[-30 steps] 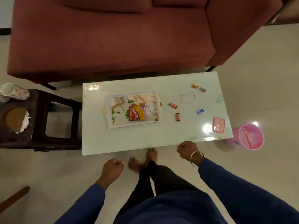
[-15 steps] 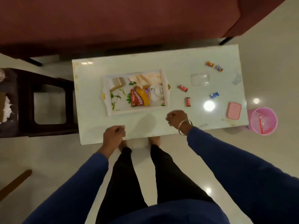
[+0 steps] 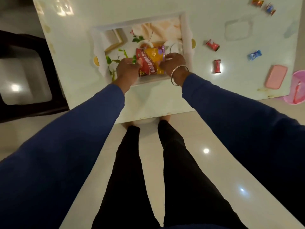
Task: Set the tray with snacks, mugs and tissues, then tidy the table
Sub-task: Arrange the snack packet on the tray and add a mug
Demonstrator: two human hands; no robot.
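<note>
A white floral tray (image 3: 100, 52) lies on the pale table (image 3: 74, 52). In it lies a red and yellow snack packet (image 3: 151, 61), with a cream cloth (image 3: 162, 29) and a glass mug (image 3: 175, 47) behind it. My left hand (image 3: 127, 69) grips the packet's left edge and my right hand (image 3: 173, 62), with a bangle at the wrist, pinches its right edge. Several small wrapped candies (image 3: 212, 45) lie scattered on the table to the right of the tray.
A clear plastic box (image 3: 238, 29) and a pink lid (image 3: 276, 79) lie on the table's right side. A pink bin (image 3: 297, 90) stands on the floor past the right edge. A dark stool (image 3: 24, 75) stands to the left. My legs are below the table's near edge.
Both hands have moved forward from the table's near edge into the tray and taken hold of the snack packet. The camera has tilted down and come closer.
</note>
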